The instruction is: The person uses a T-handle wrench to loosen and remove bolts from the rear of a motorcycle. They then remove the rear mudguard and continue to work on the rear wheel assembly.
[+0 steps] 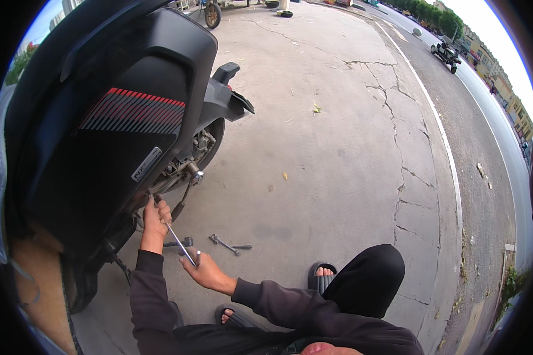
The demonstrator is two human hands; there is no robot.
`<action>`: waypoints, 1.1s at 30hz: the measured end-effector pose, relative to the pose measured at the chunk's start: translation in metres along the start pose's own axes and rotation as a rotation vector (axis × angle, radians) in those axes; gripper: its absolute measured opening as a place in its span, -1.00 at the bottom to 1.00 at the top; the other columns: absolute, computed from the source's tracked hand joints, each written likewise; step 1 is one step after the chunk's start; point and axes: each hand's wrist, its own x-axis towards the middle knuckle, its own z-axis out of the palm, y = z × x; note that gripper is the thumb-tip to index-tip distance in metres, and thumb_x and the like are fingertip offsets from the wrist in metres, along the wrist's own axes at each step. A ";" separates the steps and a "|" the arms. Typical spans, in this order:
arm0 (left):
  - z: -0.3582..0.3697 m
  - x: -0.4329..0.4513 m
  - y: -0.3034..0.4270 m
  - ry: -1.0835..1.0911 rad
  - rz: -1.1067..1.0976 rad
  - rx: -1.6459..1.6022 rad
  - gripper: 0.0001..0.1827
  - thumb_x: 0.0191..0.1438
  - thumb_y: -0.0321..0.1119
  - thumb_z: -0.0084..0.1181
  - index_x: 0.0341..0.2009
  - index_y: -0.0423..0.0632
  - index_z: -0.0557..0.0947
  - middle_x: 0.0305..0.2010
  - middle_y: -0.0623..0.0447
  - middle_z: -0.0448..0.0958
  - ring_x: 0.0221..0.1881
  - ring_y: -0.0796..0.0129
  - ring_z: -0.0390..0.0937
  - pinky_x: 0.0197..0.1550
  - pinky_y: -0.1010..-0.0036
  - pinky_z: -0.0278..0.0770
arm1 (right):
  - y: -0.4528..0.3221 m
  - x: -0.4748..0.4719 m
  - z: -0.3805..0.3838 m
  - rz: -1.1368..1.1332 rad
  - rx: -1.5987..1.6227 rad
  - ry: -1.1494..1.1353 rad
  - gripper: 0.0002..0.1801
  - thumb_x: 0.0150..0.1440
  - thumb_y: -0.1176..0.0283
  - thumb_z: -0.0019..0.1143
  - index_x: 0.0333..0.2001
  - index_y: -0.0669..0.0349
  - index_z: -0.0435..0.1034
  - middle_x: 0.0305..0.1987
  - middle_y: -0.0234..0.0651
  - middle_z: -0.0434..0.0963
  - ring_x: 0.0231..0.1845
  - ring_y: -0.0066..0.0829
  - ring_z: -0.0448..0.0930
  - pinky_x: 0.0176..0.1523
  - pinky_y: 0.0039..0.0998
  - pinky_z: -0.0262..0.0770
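A black scooter (115, 146) with red stripes on its side panel fills the left of the view. Under the panel's lower edge, near the rear wheel (217, 133), my left hand (156, 219) is closed around the upper part of a long metal rod tool (177, 239). The tool's far end is hidden by the hand and the scooter body. My right hand (205, 272) grips the near end of the same tool, where a short crosspiece sticks up. On the concrete close by lie a ratchet wrench (224, 245), a short dark tool (242, 246) and a dark-headed tool (187, 242), partly behind the rod.
The scooter's side stand (122, 267) reaches down at the lower left. Cracked concrete pavement (320, 146) stretches to the right, up to a road with a parked three-wheeled vehicle (447, 54). My sandalled feet are near the bottom.
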 end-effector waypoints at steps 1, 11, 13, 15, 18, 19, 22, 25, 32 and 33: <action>-0.001 0.006 -0.001 0.014 0.042 0.009 -0.60 0.34 0.09 -0.25 -0.33 0.07 0.45 -0.67 0.27 0.03 -0.75 0.58 -0.08 -0.76 0.60 -0.18 | -0.003 0.002 0.000 -0.091 -0.718 -0.024 -0.48 0.11 0.49 0.13 0.17 0.38 0.29 -0.05 -0.01 0.55 -0.49 -0.47 0.52 -0.46 -0.42 0.35; -0.011 0.015 -0.002 0.153 0.128 0.024 -0.62 0.31 0.08 -0.14 -0.30 0.05 0.47 -0.64 0.26 0.03 -0.73 0.58 -0.08 -0.75 0.59 -0.18 | -0.046 -0.037 -0.049 -0.192 -0.800 0.450 -0.06 0.08 0.28 0.25 0.37 0.43 -0.11 0.42 0.15 0.06 0.49 -0.25 0.06 0.42 -0.11 0.03; -0.003 0.017 -0.011 0.119 0.118 0.024 -0.62 0.31 0.08 -0.14 -0.31 0.05 0.46 -0.64 0.26 0.02 -0.74 0.58 -0.09 -0.76 0.59 -0.19 | 0.008 -0.026 -0.060 0.130 0.083 0.165 -0.11 0.13 0.25 0.19 0.36 0.44 -0.09 0.30 0.05 0.17 0.36 -0.29 0.16 0.32 -0.17 0.10; 0.005 0.017 -0.010 0.081 0.132 0.019 -0.63 0.32 0.05 -0.15 -0.31 0.04 0.46 -0.64 0.26 0.02 -0.74 0.58 -0.09 -0.76 0.58 -0.20 | 0.022 -0.009 -0.052 0.305 0.913 -0.293 -0.17 0.14 0.30 0.14 0.34 0.46 -0.05 0.10 -0.06 0.21 0.13 -0.37 0.21 0.14 -0.21 0.18; -0.001 0.012 -0.006 0.066 0.068 -0.040 -0.63 0.33 0.03 -0.16 -0.30 0.02 0.46 -0.64 0.26 0.03 -0.73 0.58 -0.07 -0.76 0.60 -0.18 | 0.008 -0.003 -0.011 0.171 0.905 -0.094 -0.27 0.16 0.38 0.06 0.32 0.48 0.02 -0.19 -0.21 0.28 -0.21 -0.47 0.28 -0.13 -0.28 0.30; -0.006 0.013 -0.006 0.052 0.098 0.030 -0.63 0.33 0.03 -0.18 -0.30 0.02 0.47 -0.64 0.27 0.04 -0.74 0.58 -0.06 -0.77 0.61 -0.16 | 0.005 -0.001 -0.008 0.081 0.550 -0.020 -0.30 0.16 0.40 0.04 0.31 0.49 0.04 -0.29 -0.27 0.31 -0.32 -0.51 0.30 -0.22 -0.30 0.34; -0.006 0.020 -0.001 0.119 0.101 0.055 -0.63 0.33 0.03 -0.19 -0.30 0.02 0.47 -0.64 0.27 0.05 -0.74 0.58 -0.06 -0.77 0.61 -0.17 | -0.006 0.001 -0.002 -0.300 -1.235 0.039 -0.38 0.18 0.47 -0.04 0.28 0.52 0.11 -0.59 -0.43 0.38 -0.66 -0.62 0.37 -0.49 -0.37 0.45; 0.008 0.027 -0.006 0.150 0.110 0.052 -0.61 0.33 0.06 -0.21 -0.30 0.03 0.46 -0.64 0.27 0.06 -0.75 0.58 -0.07 -0.77 0.59 -0.18 | -0.032 -0.004 -0.002 -0.265 -1.782 -0.016 -0.32 0.09 0.45 -0.02 0.29 0.48 0.13 -0.59 -0.39 0.40 -0.63 -0.47 0.42 -0.48 -0.26 0.41; -0.001 0.024 -0.005 0.163 0.136 0.020 -0.61 0.32 0.07 -0.18 -0.32 0.05 0.48 -0.66 0.29 -0.02 -0.74 0.57 -0.11 -0.77 0.61 -0.20 | 0.007 -0.037 -0.069 -0.043 -0.210 0.157 -0.13 0.08 0.24 0.28 0.36 0.32 0.03 0.23 -0.21 0.37 0.42 -0.30 0.19 0.34 -0.15 0.16; 0.004 0.027 -0.005 0.153 0.127 0.023 -0.62 0.32 0.07 -0.17 -0.32 0.06 0.48 -0.65 0.29 -0.01 -0.74 0.58 -0.10 -0.77 0.61 -0.20 | 0.029 -0.032 -0.075 0.125 0.161 -0.026 -0.12 0.08 0.22 0.31 0.35 0.31 0.04 0.24 -0.22 0.38 0.43 -0.31 0.20 0.38 -0.17 0.12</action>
